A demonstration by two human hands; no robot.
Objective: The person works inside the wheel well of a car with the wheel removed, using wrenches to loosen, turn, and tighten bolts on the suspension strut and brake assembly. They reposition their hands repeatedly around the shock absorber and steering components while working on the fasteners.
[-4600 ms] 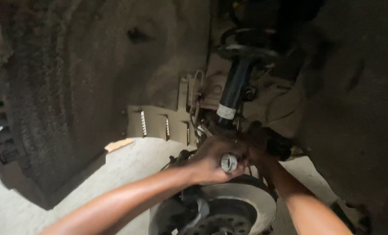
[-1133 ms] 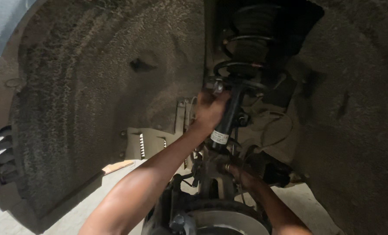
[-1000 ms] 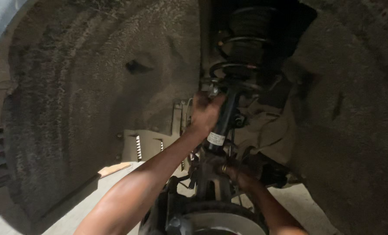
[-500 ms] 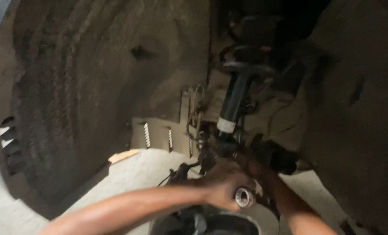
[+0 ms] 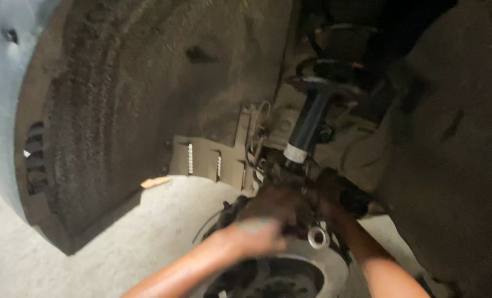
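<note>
**Both hands at the foot of the strut, inside the wheel arch**

Reaching in from below, the left hand (image 5: 271, 212) is curled around a dark tool whose round metal socket end (image 5: 317, 237) shows just to the right of its knuckles. The fingers are clenched on the handle part, but the picture is blurred here, so the exact grip is hard to read. The socket end sits directly above the rim of the brake disc (image 5: 334, 265), which lies just below both hands.

The right hand (image 5: 334, 193) comes from the lower right and is placed just beside the left one, a little higher. It lies against the dark joint at the bottom of the strut (image 5: 306, 129) (I cannot tell if it is grasping something or only pressing there, because of the shadow and the blur).

Above both hands the black strut rises at a slight tilt, with a pale band near its lower end, and the coil spring (image 5: 334, 60) sits on top of it. To the left of the hands there is a tan bracket with slots (image 5: 210, 163), and further left the rough, dusty wheel arch liner (image 5: 119, 110). Below the left forearm is the concrete floor (image 5: 119, 248).
</note>
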